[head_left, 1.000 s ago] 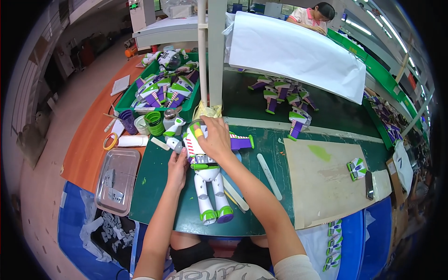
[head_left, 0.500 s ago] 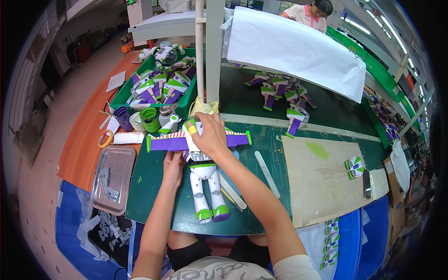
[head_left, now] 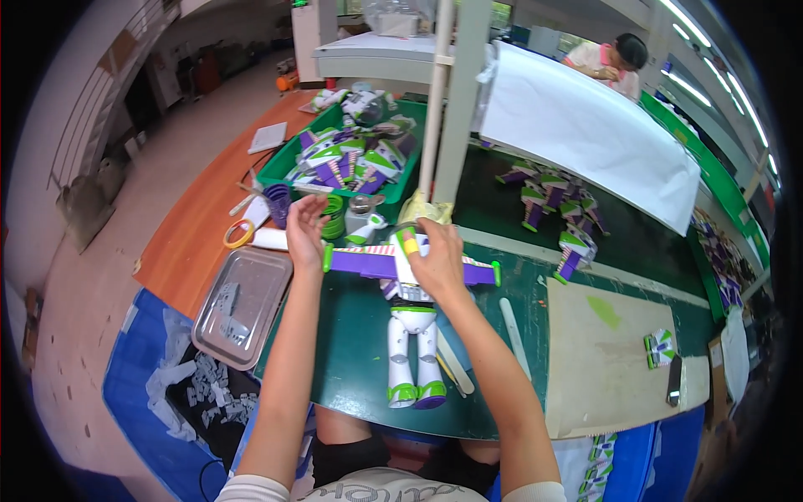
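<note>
A white, green and purple toy astronaut figure (head_left: 412, 322) lies on its back or front, I cannot tell which, on the green work table (head_left: 351, 335). Its purple wings with striped edges (head_left: 365, 263) spread to both sides. My right hand (head_left: 439, 258) is closed over its upper body, hiding most of the head and chest. Raised off the toy, my left hand (head_left: 306, 230) is open beside the left wing tip, with nothing in it. A loose white-and-green toy arm (head_left: 365, 229) rests just beyond the left wing.
Jars, including a green cup (head_left: 333, 217) and a purple cup (head_left: 277, 203), stand back left before a green bin (head_left: 410, 167) of toy parts. A metal tray (head_left: 242, 308) sits left. Flat sticks (head_left: 514, 339) and a cardboard sheet (head_left: 602, 393) lie right. A post (head_left: 460, 109) rises behind.
My left hand has let go of the figure's side and risen to the left, beside the wing tip. My right hand stays on the figure. The whole view has shifted.
</note>
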Motion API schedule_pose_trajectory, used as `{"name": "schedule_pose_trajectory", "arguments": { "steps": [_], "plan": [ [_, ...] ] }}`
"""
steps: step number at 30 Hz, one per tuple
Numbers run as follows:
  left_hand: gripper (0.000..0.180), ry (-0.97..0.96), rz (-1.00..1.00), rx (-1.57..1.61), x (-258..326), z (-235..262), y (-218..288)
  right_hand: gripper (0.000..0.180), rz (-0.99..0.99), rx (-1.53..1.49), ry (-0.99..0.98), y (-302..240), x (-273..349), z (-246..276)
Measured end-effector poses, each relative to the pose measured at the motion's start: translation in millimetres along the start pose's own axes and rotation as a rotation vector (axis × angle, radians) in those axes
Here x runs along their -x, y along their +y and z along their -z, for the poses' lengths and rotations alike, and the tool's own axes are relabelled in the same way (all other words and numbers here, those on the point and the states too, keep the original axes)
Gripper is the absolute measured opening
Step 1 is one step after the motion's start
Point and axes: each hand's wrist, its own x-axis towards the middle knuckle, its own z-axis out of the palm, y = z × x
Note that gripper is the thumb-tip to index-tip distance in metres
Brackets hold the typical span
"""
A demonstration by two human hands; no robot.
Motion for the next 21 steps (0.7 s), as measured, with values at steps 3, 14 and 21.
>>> {"name": "schedule_pose_trajectory", "arguments": {
  "steps": [3, 14, 21],
  "plan": [
    [0.045, -0.154, -0.234, -0.324, 46, -44, -12, 0.033, -0.014, 0.009, -0.003, 6, 2, -3],
    [0.024, -0.234, -0.414, -0.652, 121, -120, -49, 0.023, 0.004, 0.029, 0.345, 101, -21, 49],
    [0.027, -0.171, -0.445, -0.735, 96, -50, -72, 0.034, -0.323, -1.431, 0.143, 91, 44, -44]
  ]
}}
